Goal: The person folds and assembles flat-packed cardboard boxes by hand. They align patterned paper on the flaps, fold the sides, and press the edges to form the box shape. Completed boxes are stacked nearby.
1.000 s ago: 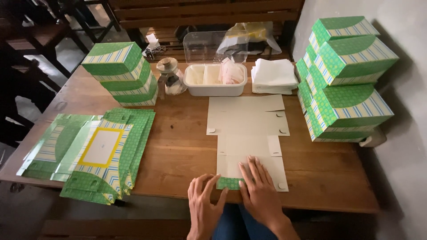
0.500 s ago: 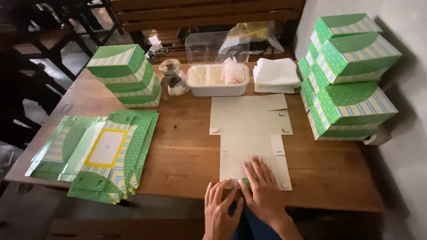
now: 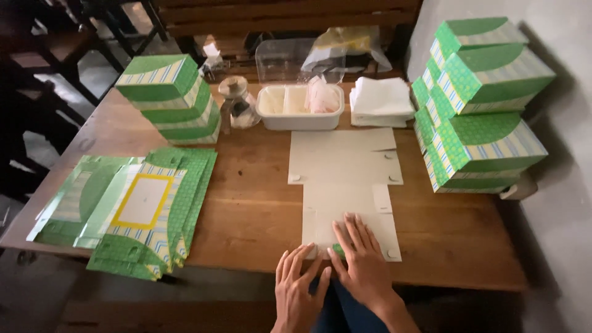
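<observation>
A flat unfolded cardboard box blank [image 3: 345, 172] lies grey side up on the wooden table [image 3: 253, 209], running from the middle to the front edge. My right hand [image 3: 361, 262] presses flat on its near end, fingers spread, over a small green flap that peeks out beside the palm. My left hand [image 3: 299, 287] rests at the table's front edge, its fingertips touching the blank's near left corner. Neither hand grips anything.
A pile of flat green striped blanks [image 3: 132, 206] lies at the left. Folded green boxes are stacked at the back left [image 3: 169, 98] and the right [image 3: 478, 105]. A white tray [image 3: 300, 114], a glass jar [image 3: 237, 102] and white napkins [image 3: 382, 102] stand behind.
Both hands have slid slightly along the near end of the blank, the right covering more of the green flap. The view has shifted a little to the left.
</observation>
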